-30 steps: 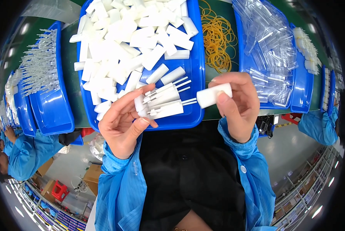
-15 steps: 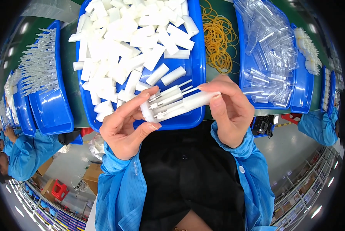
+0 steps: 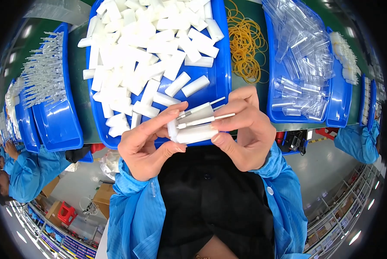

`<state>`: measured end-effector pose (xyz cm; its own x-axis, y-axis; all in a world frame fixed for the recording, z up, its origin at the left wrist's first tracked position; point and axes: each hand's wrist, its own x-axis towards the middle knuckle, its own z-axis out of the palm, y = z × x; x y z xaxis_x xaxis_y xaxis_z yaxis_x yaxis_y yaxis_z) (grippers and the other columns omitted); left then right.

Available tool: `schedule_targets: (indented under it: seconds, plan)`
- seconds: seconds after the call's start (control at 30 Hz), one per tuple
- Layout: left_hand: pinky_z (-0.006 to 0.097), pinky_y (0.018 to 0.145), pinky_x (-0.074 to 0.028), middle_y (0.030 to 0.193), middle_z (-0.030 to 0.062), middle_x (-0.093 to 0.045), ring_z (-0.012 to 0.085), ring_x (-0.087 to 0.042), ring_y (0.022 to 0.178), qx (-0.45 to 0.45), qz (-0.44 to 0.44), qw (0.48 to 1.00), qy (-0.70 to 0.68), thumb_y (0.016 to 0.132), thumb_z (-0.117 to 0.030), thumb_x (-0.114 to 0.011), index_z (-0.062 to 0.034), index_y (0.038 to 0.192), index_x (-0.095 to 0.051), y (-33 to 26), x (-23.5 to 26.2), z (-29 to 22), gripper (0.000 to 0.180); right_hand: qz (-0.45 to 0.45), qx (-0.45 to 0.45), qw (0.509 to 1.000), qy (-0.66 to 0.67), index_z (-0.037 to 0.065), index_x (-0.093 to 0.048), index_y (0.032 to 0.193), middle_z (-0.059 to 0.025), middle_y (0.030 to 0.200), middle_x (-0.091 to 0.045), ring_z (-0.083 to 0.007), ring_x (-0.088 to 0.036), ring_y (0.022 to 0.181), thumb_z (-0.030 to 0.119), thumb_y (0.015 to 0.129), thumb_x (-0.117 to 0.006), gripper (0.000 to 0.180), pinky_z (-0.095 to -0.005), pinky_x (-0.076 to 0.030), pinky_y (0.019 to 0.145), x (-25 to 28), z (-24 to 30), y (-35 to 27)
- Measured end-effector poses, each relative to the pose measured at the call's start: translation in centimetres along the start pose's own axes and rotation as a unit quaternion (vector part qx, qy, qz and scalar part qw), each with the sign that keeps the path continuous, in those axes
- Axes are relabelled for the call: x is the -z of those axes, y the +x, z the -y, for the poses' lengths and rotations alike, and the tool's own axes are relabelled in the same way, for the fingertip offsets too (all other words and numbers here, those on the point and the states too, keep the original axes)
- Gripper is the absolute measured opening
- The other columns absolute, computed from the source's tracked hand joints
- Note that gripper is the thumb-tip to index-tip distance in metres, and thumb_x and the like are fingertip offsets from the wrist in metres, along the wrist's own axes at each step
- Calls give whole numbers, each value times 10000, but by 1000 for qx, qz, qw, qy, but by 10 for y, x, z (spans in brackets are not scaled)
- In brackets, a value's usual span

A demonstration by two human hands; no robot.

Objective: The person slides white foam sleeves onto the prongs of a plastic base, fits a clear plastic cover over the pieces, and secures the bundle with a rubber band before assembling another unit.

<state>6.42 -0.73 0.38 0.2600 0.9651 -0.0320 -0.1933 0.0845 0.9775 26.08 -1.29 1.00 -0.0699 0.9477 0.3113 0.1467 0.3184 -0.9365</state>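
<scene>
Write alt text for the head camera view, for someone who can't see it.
Two bare hands, left hand and right hand, hold a small bundle of white plastic tubes with thin tips between them, above a blue plastic tray heaped with loose white plastic caps. Yellow rubber bands lie to the right, beside a blue bin of clear plastic sleeves.

A small bundle of white plastic tubes (image 3: pixel 195 126) with thin rod tips lies roughly level, tips pointing right. It is held above the blue tray's (image 3: pixel 221 82) near edge.
</scene>
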Motion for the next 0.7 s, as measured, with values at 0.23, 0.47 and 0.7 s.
schedule_targets:
  seconds: [0.23,0.47,0.7]
  plan:
    - [302,696,-527,1079,276,-542,292,-605,913,-46,16,997,-53,723,-55,-678,57,1100,-517,1,6,5,425,-67,51,996,-13,45,-614,846,-89,815,-597,-246,-501,769,31,657,-670,198,-324,-398,681,3,-11,6]
    - [296,509,-540,1122,300,-498,287,-635,770,-89,-77,989,-92,801,-103,-592,42,1141,-461,4,14,13,392,51,38,917,-393,99,-598,824,-41,1003,-503,-250,-430,976,125,601,-704,248,-380,-270,735,-10,-17,22]
    - [302,532,-544,1130,302,-491,296,-628,824,-54,-44,991,-113,809,-112,-577,29,1131,-455,11,7,10,372,89,49,897,-431,67,-538,871,-47,976,-545,-255,-473,952,35,596,-676,309,-379,-285,741,-12,-26,21]
